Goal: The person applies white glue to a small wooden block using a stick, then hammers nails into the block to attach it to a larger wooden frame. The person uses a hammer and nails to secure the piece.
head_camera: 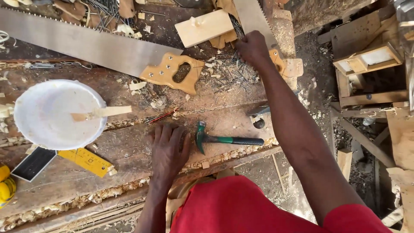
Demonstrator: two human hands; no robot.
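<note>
My left hand (167, 149) lies flat, palm down and fingers apart, on the worn wooden workbench (129, 151). Just right of it lies a claw hammer (224, 139) with a green and black handle, its head almost touching my fingers. My right hand (252, 47) reaches across to the far side with its fingers curled shut. It sits on a pile of loose nails (228, 73), beside the wooden handle of a handsaw (280, 62). Whatever it may hold is hidden under the fingers.
A second, larger handsaw (99, 45) lies across the back left. A white bowl (51, 129) with a wooden stick stands at left, next to a yellow ruler (86, 162) and a black square. A pale wood block (202, 28) lies at the back. Shavings line the bench edge; scrap timber stands at right.
</note>
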